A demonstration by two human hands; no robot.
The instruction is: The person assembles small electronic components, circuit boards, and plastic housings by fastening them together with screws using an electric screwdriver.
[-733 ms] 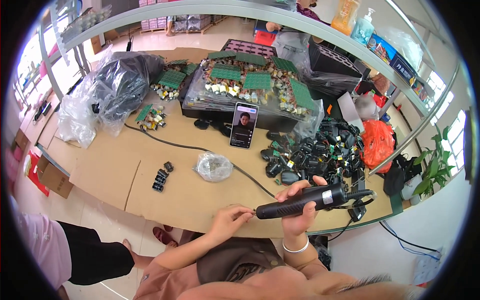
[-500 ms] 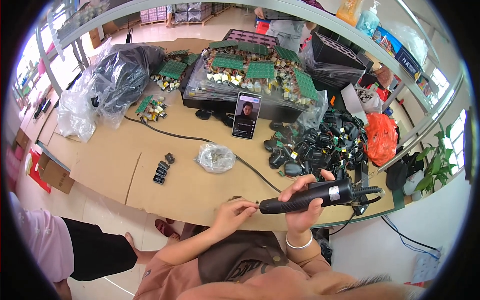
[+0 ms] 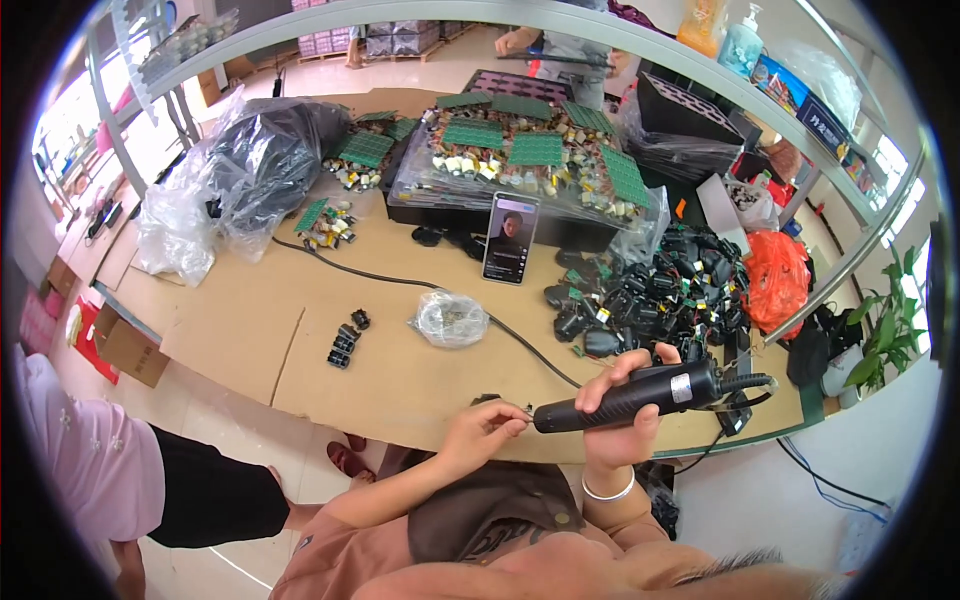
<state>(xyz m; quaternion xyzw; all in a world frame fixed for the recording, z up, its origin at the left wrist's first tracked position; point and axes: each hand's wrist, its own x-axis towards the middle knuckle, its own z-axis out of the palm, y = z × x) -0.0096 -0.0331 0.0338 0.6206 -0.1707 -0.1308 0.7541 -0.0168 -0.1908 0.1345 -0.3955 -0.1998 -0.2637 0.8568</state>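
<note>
My right hand (image 3: 622,412) is wrapped round a black electric screwdriver (image 3: 630,396), which lies nearly level above the table's front edge with its tip toward the left. My left hand (image 3: 482,432) is closed in a pinch right at that tip. Something tiny and dark shows by the fingertips, too small to name. Just behind the left hand, a dark piece (image 3: 487,398) on the table is partly hidden. A clear plastic bag (image 3: 450,319) of small bits lies farther in, and several small black parts (image 3: 341,346) stand in a row to its left.
A phone (image 3: 510,238) stands upright mid-table. To the right is a heap of black housings with wires (image 3: 660,290); a red bag (image 3: 777,285) sits beyond. Green circuit boards (image 3: 536,149) cover a tray at the back. A black cable (image 3: 520,350) crosses the table. Another person (image 3: 100,450) is at left.
The whole view has shifted slightly, so everything appears a little farther right. Both hands keep their hold, with the left fingers still at the screwdriver's tip.
</note>
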